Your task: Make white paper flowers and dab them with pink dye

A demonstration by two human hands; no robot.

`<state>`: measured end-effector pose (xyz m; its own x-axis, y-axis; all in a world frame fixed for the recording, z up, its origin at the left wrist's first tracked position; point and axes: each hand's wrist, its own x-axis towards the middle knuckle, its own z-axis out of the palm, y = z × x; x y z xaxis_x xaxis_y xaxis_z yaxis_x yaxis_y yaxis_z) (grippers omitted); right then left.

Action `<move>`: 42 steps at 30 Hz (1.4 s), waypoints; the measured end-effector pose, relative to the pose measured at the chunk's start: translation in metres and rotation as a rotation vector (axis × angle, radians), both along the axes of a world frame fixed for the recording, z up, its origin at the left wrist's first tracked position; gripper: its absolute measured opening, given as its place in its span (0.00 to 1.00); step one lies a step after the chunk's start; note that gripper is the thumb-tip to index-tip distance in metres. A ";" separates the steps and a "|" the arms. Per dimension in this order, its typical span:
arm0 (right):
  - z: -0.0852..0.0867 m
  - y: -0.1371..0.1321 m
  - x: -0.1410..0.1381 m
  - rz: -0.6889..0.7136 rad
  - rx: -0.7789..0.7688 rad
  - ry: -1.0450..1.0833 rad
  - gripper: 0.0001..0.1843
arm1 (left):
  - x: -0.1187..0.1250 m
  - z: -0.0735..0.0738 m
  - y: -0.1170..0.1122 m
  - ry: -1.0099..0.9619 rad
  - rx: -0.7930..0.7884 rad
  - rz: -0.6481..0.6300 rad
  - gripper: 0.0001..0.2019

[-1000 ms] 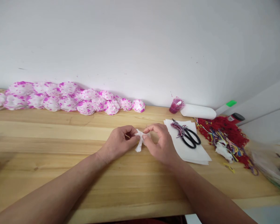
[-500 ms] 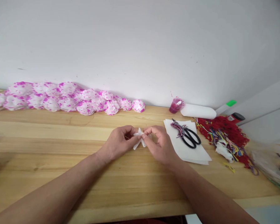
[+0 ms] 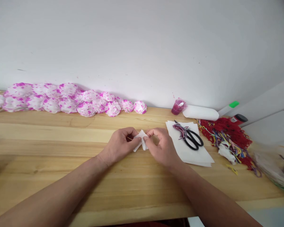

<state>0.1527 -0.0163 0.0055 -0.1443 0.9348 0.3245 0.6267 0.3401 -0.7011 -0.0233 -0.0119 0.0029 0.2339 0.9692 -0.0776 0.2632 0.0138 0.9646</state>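
Note:
Both of my hands meet at the middle of the wooden table (image 3: 61, 148). My left hand (image 3: 119, 145) and my right hand (image 3: 162, 147) pinch a small folded piece of white tissue paper (image 3: 140, 141) between thumbs and fingertips, just above the tabletop. Part of the paper is hidden inside the fingers. Fingers of both hands are curled closed on it.
A row of pink-and-white paper flowers (image 3: 61, 101) lies along the wall at the left. To the right lie a stack of white paper sheets (image 3: 198, 154) with black scissors (image 3: 191, 138), a pink cup (image 3: 178, 107), a white bottle (image 3: 201, 112) and a red tangle of threads (image 3: 229, 135).
The tissue paper has been folded tighter and turned a little between my fingers; its hanging end has shifted left. My hands stay in the same place.

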 end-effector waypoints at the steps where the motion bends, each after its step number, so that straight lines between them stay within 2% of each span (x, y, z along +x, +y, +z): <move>1: -0.001 0.000 0.000 -0.011 -0.013 0.006 0.04 | 0.000 0.000 0.000 -0.003 -0.006 0.006 0.12; 10: -0.001 0.002 0.003 -0.027 -0.190 0.077 0.09 | 0.000 -0.004 0.000 -0.007 0.023 -0.038 0.10; 16: -0.004 0.002 0.002 -0.020 -0.124 0.085 0.03 | 0.001 -0.004 0.000 0.018 0.022 -0.045 0.14; 22: -0.002 0.001 0.001 0.045 0.066 0.048 0.03 | 0.000 -0.005 0.003 -0.105 -0.096 0.000 0.12; 26: -0.001 0.001 0.001 -0.017 -0.029 0.045 0.03 | 0.000 -0.008 0.004 -0.191 -0.131 0.024 0.11; 29: -0.001 0.001 0.001 -0.014 -0.095 0.045 0.04 | 0.000 -0.010 0.004 -0.122 -0.074 0.020 0.11; 33: -0.002 0.002 0.001 -0.024 -0.100 0.040 0.05 | 0.001 -0.008 0.003 -0.058 -0.033 -0.007 0.11; 42: -0.001 0.002 0.001 -0.030 -0.163 0.073 0.06 | 0.000 -0.009 0.003 -0.054 -0.020 -0.016 0.10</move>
